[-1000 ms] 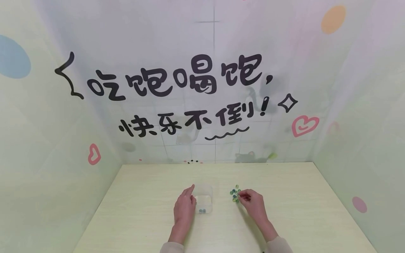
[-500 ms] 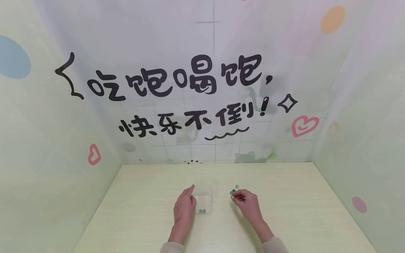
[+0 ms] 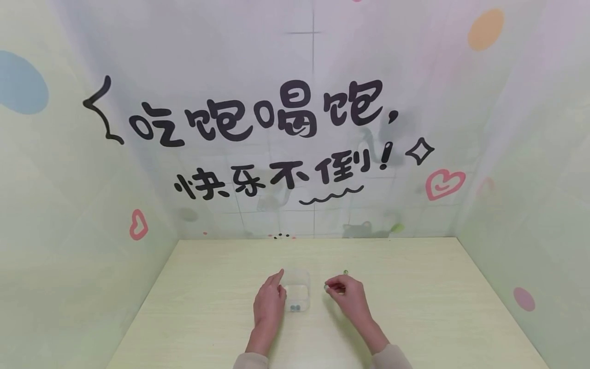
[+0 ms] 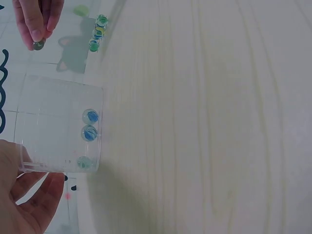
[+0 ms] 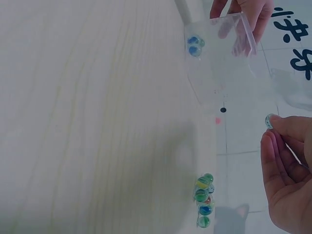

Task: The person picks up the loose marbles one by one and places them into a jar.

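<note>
A clear plastic box (image 3: 296, 293) stands on the table, and my left hand (image 3: 269, 302) rests against its left side, fingers and thumb touching the outer wall. Inside, blue-swirled marbles (image 4: 89, 132) and a paler marble (image 4: 84, 162) lie on the bottom. To the right of the box, my right hand (image 3: 352, 299) pinches a clear marble (image 5: 269, 121) between thumb and fingertips, above the table. Several green, blue and yellow marbles (image 5: 202, 195) lie in a loose group near that hand. From the head view most of the group is hidden behind it, with one green marble (image 3: 345, 272) showing.
The pale wood table (image 3: 221, 271) reaches back to a printed cloth wall (image 3: 239, 215) with black lettering. Matching cloth walls stand at left and right. A gap of bare tabletop separates the box from the loose marbles.
My right hand has come away from the marble group and moved left toward the box, pinching a marble. The left hand and the box stay in place.
</note>
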`<state>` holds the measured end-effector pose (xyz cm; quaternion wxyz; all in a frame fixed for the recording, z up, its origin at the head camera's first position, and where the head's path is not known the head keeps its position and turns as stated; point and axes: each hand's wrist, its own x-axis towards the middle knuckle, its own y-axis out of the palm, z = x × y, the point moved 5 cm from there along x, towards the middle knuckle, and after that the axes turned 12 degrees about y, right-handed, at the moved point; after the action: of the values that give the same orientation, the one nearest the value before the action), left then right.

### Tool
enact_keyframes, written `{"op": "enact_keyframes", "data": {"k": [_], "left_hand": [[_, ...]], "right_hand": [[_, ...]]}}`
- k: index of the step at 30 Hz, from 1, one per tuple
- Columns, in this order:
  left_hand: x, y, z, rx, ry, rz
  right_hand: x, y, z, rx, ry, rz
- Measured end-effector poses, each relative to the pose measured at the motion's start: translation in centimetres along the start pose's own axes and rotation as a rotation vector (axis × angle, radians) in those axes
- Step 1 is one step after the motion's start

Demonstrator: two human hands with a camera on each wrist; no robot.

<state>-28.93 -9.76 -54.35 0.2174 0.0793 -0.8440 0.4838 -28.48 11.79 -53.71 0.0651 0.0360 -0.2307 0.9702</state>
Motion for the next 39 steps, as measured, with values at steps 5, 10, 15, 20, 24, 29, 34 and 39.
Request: {"op": "enact_keyframes", "data": {"k": [5,10,15,20,24,29,34,39], "left_hand": [[0.1,0.0,0.0,-0.005,0.001,-0.001],[0.1,0.0,-0.1,-0.005,0.01,-0.004],[0.2,0.0,-0.1,-0.01,0.005,0.002],[0.2,0.0,0.0,-0.008,-0.001,0.005],[0.2,-0.1,0.0,-0.008,-0.007,0.01],[0.1,-0.1,0.0,-0.014,-0.019,0.02],[0.0,-0.2,-0.1,-0.019,-0.018,0.02],[0.0,-0.2,0.0,-0.02,-0.022,0.021]], "right_hand": [[-0.1,0.8,0.9,-0.006,-0.047,0.006],[-0.1,1.4,1.6,-0.005,-0.056,0.024],[-0.2,1.7,2.1,-0.017,-0.08,0.036],[-0.3,2.0,2.5,-0.025,-0.106,0.041],[-0.3,2.2,2.7,-0.023,-0.111,0.046],[-0.2,2.6,2.9,-0.024,-0.099,0.064],[-0.3,2.8,3.0,-0.029,-0.101,0.077],[-0.4,3.0,3.1,-0.038,-0.099,0.086]]}}
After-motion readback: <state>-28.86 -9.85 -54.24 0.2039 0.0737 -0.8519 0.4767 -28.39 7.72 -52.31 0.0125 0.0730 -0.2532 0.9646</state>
